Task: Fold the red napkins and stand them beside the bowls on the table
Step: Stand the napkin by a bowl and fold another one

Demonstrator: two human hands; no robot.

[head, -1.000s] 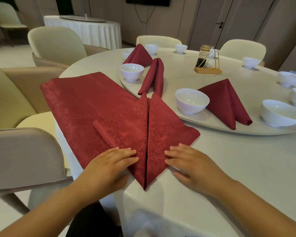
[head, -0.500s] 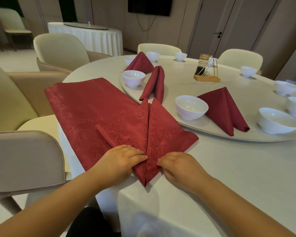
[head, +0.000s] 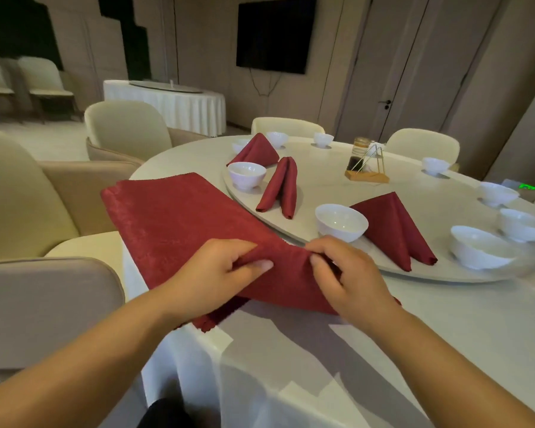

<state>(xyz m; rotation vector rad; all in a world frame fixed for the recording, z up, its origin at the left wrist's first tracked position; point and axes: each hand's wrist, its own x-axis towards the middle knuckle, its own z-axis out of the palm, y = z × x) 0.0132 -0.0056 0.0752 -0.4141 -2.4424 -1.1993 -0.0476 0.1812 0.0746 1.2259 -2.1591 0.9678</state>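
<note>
The round white tabletop carries a turntable, and the nearest bowl stands on its near rim. Left of that bowl a spread red cloth overhangs the tabletop's edge. Just in front of the bowl the red napkin is bunched up, and the grip of the left hand and of the right hand pinches it. Three folded napkins stand beside and behind that bowl. Nine white bowls show in all.

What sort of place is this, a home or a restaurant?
Most likely a restaurant's banquet room: a large round table with a turntable, laid with white bowls and folded red napkins, a second skirted table behind, and matching cream chairs.
</note>
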